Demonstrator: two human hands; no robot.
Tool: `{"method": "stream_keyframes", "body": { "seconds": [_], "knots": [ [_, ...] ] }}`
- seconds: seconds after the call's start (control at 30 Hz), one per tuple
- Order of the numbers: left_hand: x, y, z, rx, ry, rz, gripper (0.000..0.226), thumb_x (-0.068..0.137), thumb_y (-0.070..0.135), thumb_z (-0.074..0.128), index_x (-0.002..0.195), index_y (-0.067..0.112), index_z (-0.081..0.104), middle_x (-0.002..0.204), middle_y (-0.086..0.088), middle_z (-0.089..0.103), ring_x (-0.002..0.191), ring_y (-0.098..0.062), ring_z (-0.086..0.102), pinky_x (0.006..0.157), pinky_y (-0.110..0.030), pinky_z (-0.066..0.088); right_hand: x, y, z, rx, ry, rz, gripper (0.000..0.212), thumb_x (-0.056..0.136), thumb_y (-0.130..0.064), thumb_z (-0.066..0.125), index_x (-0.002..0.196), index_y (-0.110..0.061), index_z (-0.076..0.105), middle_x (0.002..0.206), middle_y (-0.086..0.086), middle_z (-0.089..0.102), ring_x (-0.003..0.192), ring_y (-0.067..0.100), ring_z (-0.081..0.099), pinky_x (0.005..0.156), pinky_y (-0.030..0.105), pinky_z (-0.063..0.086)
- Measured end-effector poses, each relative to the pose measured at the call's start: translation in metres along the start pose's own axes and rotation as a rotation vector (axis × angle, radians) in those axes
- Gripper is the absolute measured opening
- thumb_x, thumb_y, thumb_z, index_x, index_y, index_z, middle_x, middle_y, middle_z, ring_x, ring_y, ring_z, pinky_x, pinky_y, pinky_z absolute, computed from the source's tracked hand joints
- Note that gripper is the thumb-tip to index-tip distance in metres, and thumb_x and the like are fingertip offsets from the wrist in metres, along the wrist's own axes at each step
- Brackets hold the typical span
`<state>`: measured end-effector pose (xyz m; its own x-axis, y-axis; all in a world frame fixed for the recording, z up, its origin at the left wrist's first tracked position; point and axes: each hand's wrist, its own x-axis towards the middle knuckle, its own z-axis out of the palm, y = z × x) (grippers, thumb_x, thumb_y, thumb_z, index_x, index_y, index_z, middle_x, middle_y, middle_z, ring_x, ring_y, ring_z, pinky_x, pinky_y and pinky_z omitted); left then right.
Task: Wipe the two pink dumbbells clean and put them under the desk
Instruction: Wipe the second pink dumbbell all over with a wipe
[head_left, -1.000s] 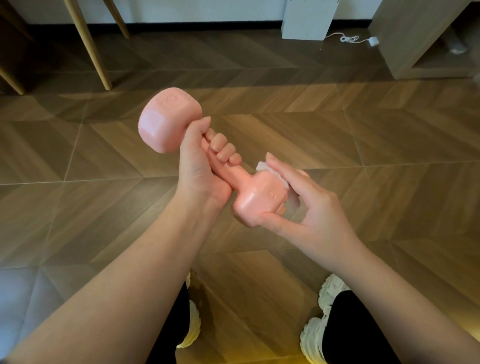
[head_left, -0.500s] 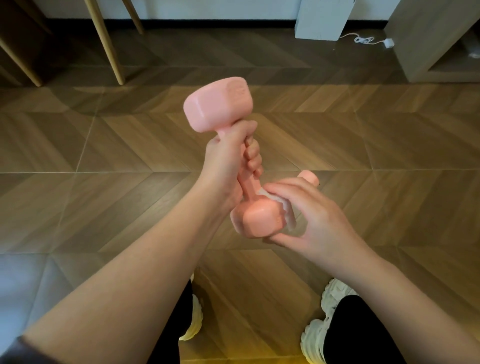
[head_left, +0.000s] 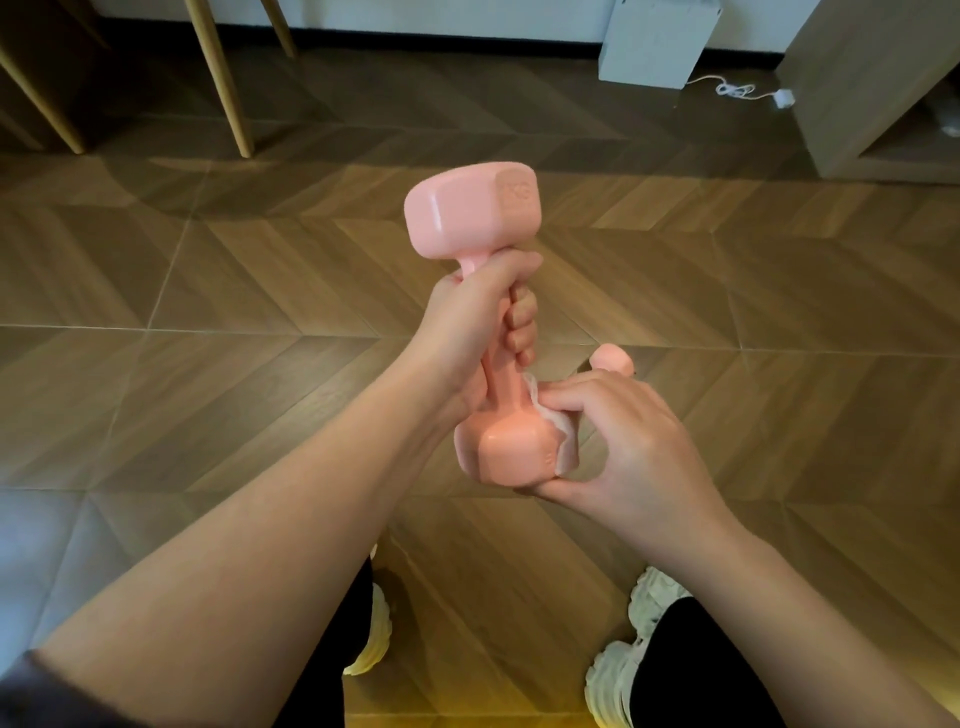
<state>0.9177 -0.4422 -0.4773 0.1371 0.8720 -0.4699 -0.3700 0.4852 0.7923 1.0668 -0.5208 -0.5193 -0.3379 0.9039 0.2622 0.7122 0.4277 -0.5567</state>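
A pink dumbbell (head_left: 470, 215) stands nearly upright in mid-air above the wooden floor. My left hand (head_left: 478, 332) grips its handle, fingers curled round it. My right hand (head_left: 623, 441) holds a small white wipe (head_left: 563, 434) against the right side of the lower head, thumb under that head. A bit of a second pink dumbbell (head_left: 613, 358) shows on the floor just beyond my right hand; most of it is hidden.
Slanted wooden legs (head_left: 221, 78) stand at the back left. A white box (head_left: 657, 41) and a white cable (head_left: 737, 91) lie by the far wall. A wooden cabinet (head_left: 852, 88) is at the back right. My white shoes (head_left: 639, 670) are below.
The dumbbell has swung from tilted left to nearly upright. My right hand with the wipe has shifted round the lower head.
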Motion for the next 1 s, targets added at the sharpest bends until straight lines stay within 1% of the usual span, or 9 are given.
{"method": "stream_keyframes", "body": {
  "seconds": [0.1,0.2,0.37,0.47,0.57,0.63,0.8,0.9,1.0],
  "knots": [
    [0.001,0.000,-0.002,0.005,-0.018,-0.004,0.036,0.094,0.018,0.056,0.062,0.018,0.038,0.047,0.002,0.032,0.041,-0.013,0.027,0.042,-0.023,0.028,0.004,0.001,0.003,0.079,-0.123,0.042,0.058,0.066,-0.051,0.073,0.113,-0.018,0.061,0.113,-0.007,0.064,0.108,0.009,0.055,0.092,0.029,0.042],
    [-0.001,-0.003,-0.001,0.030,-0.070,0.001,0.038,0.094,0.016,0.056,0.061,0.017,0.038,0.048,0.001,0.031,0.040,-0.013,0.027,0.044,-0.025,0.026,0.007,0.004,0.008,0.092,-0.240,0.061,0.054,0.069,-0.046,0.064,0.116,-0.019,0.059,0.111,-0.004,0.062,0.103,0.018,0.058,0.086,0.039,0.048],
    [-0.002,0.001,0.001,0.025,-0.075,0.016,0.038,0.094,0.016,0.055,0.060,0.017,0.037,0.049,0.000,0.030,0.042,-0.014,0.027,0.043,-0.024,0.027,0.000,0.003,0.009,-0.042,0.030,-0.021,0.038,0.067,-0.026,0.073,0.102,-0.015,0.061,0.103,-0.001,0.067,0.096,0.018,0.059,0.082,0.030,0.041],
    [0.001,0.001,-0.003,0.011,-0.036,0.003,0.038,0.094,0.018,0.055,0.060,0.018,0.038,0.048,0.002,0.032,0.042,-0.013,0.028,0.042,-0.023,0.028,-0.001,0.002,0.011,-0.007,0.068,-0.011,0.046,0.063,-0.009,0.085,0.103,-0.011,0.062,0.104,0.001,0.066,0.098,0.015,0.057,0.081,0.028,0.040],
    [0.003,0.000,-0.006,0.001,-0.105,0.004,0.038,0.093,0.017,0.053,0.059,0.018,0.036,0.048,0.002,0.030,0.040,-0.012,0.027,0.042,-0.023,0.026,0.006,0.002,0.011,0.145,-0.105,0.048,0.051,0.066,-0.022,0.077,0.112,-0.023,0.056,0.110,-0.010,0.060,0.096,0.004,0.052,0.078,0.024,0.040],
    [0.001,0.002,-0.007,-0.014,-0.216,0.004,0.038,0.091,0.014,0.051,0.056,0.017,0.036,0.045,0.002,0.030,0.037,-0.012,0.025,0.041,-0.023,0.025,0.008,0.002,0.012,0.191,-0.167,0.054,0.049,0.067,-0.027,0.073,0.109,-0.032,0.050,0.101,-0.020,0.053,0.088,-0.002,0.047,0.073,0.020,0.037],
    [-0.002,0.005,-0.008,-0.053,-0.368,0.012,0.037,0.086,0.011,0.050,0.051,0.018,0.040,0.043,0.002,0.033,0.035,-0.011,0.029,0.039,-0.021,0.028,0.001,0.002,0.011,0.137,-0.035,0.057,0.050,0.064,-0.028,0.080,0.103,-0.030,0.050,0.100,-0.010,0.056,0.088,0.020,0.059,0.069,0.040,0.048],
    [0.001,0.005,-0.009,-0.090,-0.353,0.000,0.040,0.089,0.009,0.045,0.051,0.017,0.037,0.043,0.001,0.033,0.035,-0.011,0.029,0.039,-0.022,0.029,-0.001,0.003,0.009,0.124,0.039,0.001,0.044,0.067,-0.038,0.074,0.103,-0.023,0.052,0.100,-0.007,0.056,0.090,0.017,0.059,0.070,0.034,0.047],
    [0.003,0.003,-0.012,-0.118,-0.378,-0.022,0.038,0.085,0.011,0.048,0.050,0.018,0.035,0.041,0.003,0.031,0.033,-0.010,0.027,0.037,-0.020,0.028,0.004,0.002,0.008,0.239,-0.118,0.067,0.046,0.067,-0.038,0.074,0.107,-0.029,0.055,0.103,-0.013,0.059,0.094,0.008,0.056,0.075,0.030,0.044]
  ]
}}
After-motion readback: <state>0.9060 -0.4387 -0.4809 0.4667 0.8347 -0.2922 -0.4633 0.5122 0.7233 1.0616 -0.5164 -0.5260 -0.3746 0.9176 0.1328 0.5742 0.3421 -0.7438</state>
